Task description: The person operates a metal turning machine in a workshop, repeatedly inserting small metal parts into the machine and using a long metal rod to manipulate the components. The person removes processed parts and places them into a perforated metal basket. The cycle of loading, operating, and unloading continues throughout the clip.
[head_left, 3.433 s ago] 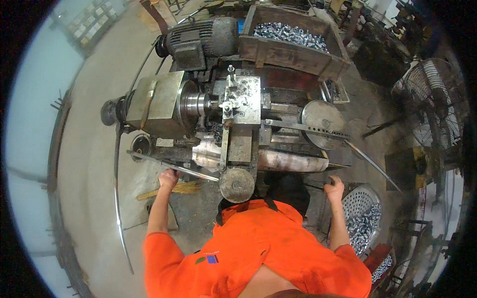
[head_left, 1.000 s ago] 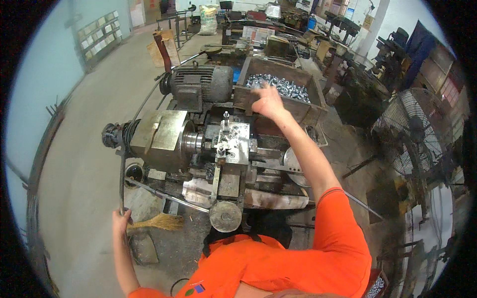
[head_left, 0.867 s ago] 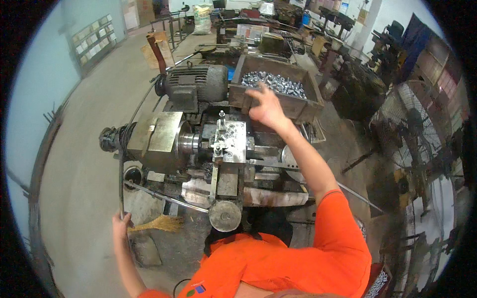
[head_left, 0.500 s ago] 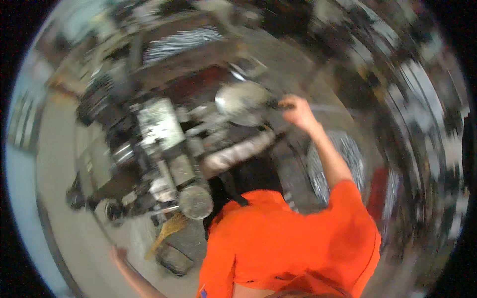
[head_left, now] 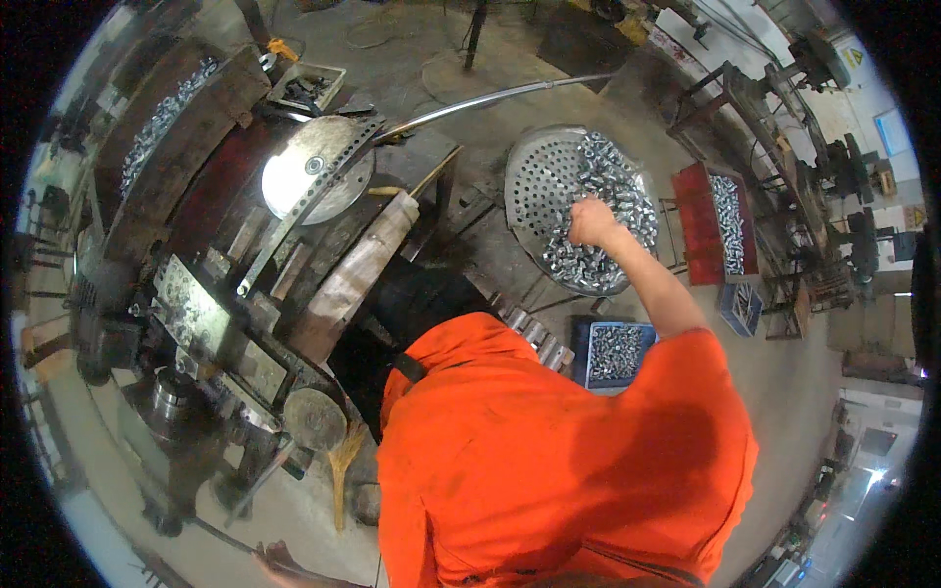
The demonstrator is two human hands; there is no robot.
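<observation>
The large dark metal lathe [head_left: 196, 294] fills the left part of the view, its bed running from the upper left down toward the lower left edge. Along its far side sits a long rusty steel trough of small shiny metal parts [head_left: 162, 127]. A round bright metal disc with a slotted bar across it [head_left: 316, 176] stands near the right end of the lathe, and a thick rust-coloured cylindrical bar [head_left: 353, 274] lies slanted just below it. A long curved thin steel rod [head_left: 490, 98] arcs away from the disc toward the top of the view.

The person in the orange shirt [head_left: 559, 461] takes up the lower middle. On the floor to the right of the lathe rests a round perforated metal tray [head_left: 544, 176], its right half heaped with small silver metal fittings [head_left: 608, 235]. The right hand [head_left: 593, 223] is stretched out over that tray, closed in a loose fist on top of the heap and touching the fittings; whether it grips any cannot be told. A red rectangular bin of similar parts [head_left: 725, 225] stands just right of the tray, and a small blue crate of fittings [head_left: 618, 353] sits below the tray, beside the right upper arm.

The left hand [head_left: 279, 561] shows only partly at the lower edge, beside a thin rod; its grip cannot be told.
</observation>
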